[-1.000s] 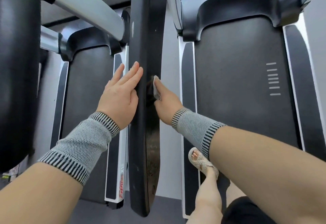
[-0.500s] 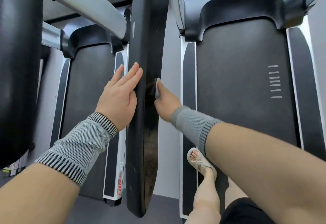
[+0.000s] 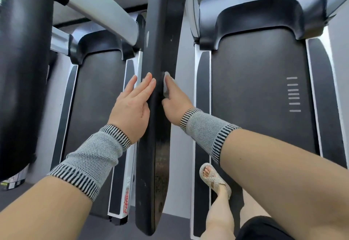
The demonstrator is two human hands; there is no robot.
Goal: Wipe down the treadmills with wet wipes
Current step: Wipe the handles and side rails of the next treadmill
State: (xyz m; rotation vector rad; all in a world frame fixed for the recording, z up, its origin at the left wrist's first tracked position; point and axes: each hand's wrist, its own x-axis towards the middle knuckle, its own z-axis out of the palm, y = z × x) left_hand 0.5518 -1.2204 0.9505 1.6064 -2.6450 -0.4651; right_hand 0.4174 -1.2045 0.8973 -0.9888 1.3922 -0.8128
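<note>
A long black handrail (image 3: 159, 32) of the treadmill runs down the middle of the view. My left hand (image 3: 132, 107) lies flat against its left side with straight fingers. My right hand (image 3: 174, 101) presses a white wet wipe (image 3: 166, 84) against the rail's right side; the fingers under the wipe are partly hidden. The lower stretch of the rail (image 3: 160, 173) looks speckled and dusty. The right treadmill's black belt (image 3: 260, 98) lies below on the right, and the left treadmill's belt (image 3: 98, 98) below on the left.
A silver upright bar (image 3: 102, 7) crosses at the top left, beside a big black console edge (image 3: 22, 69). My sandalled foot (image 3: 213, 179) stands on the right treadmill's side strip. Grey floor shows between the two machines.
My right hand with the wipe has slid slightly up along the rail's right side. The left hand stays flat in the same place.
</note>
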